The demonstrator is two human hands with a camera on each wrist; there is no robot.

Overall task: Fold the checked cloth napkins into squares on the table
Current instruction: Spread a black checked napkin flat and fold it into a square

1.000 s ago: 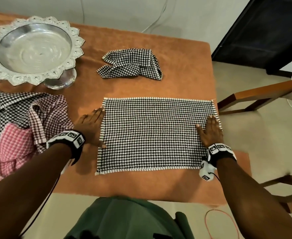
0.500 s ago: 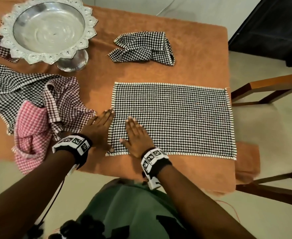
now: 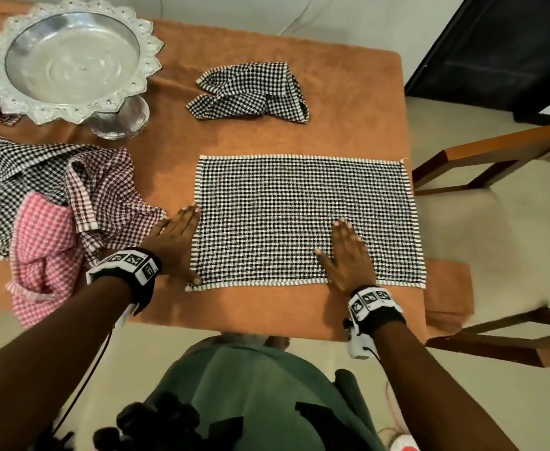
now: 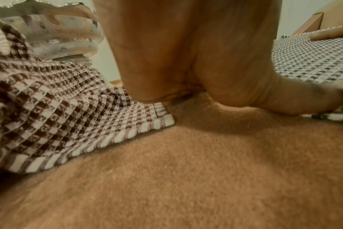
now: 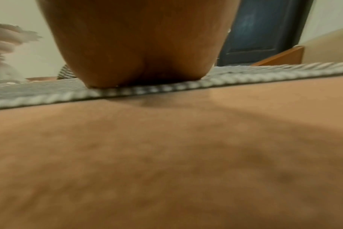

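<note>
A black-and-white checked napkin (image 3: 299,206) lies flat as a wide rectangle on the orange-covered table (image 3: 348,109). My left hand (image 3: 177,242) lies flat beside its left edge, fingers straight, the thumb touching the near left corner. My right hand (image 3: 348,252) presses flat on the napkin's near part, right of centre, fingers straight. The left wrist view shows my left hand's palm (image 4: 176,54) on the orange cover with the napkin (image 4: 307,62) at right. In the right wrist view the heel of my right hand (image 5: 143,46) rests on the napkin's near hem (image 5: 245,74).
A crumpled black-and-white napkin (image 3: 250,92) lies beyond the flat one. Left of it stands a silver pedestal bowl (image 3: 68,56). A heap of pink, maroon and black checked napkins (image 3: 55,206) lies by my left hand. A wooden chair (image 3: 494,164) stands at the table's right side.
My right hand slid from the napkin's right edge to its left part, then back rightward to right of centre. The left hand has stayed at the left edge.
</note>
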